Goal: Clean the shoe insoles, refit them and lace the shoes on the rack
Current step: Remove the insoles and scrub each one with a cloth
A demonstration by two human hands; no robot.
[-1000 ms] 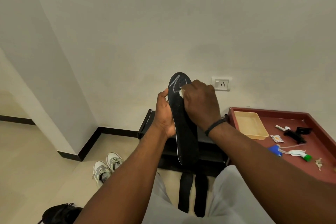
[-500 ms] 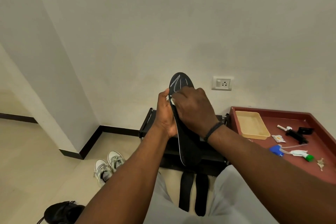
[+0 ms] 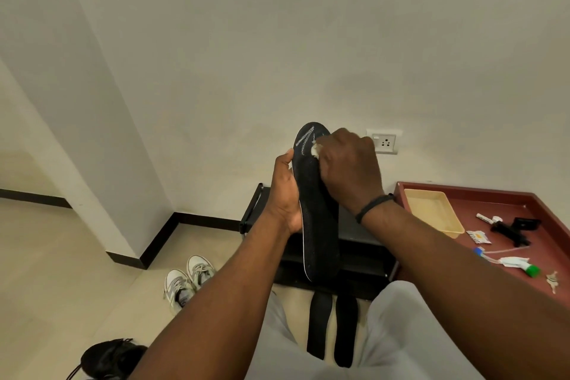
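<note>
I hold a black insole upright in front of me, toe end up, with pale scuff marks near the toe. My left hand grips its left edge at mid-length. My right hand presses a small white cloth against the insole's upper part. Two more black insoles lie on the floor between my knees. A pair of white sneakers stands on the floor to the left. A black shoe sits at the bottom left. The black shoe rack is behind the insole.
A red-brown table on the right carries a beige tray, a spray bottle with a green cap, a black tool, a small packet and keys. A wall socket is behind my right hand. A wall corner juts out left.
My right hand slid down the insole with the cloth, then back up toward the toe end. My left hand kept its grip.
</note>
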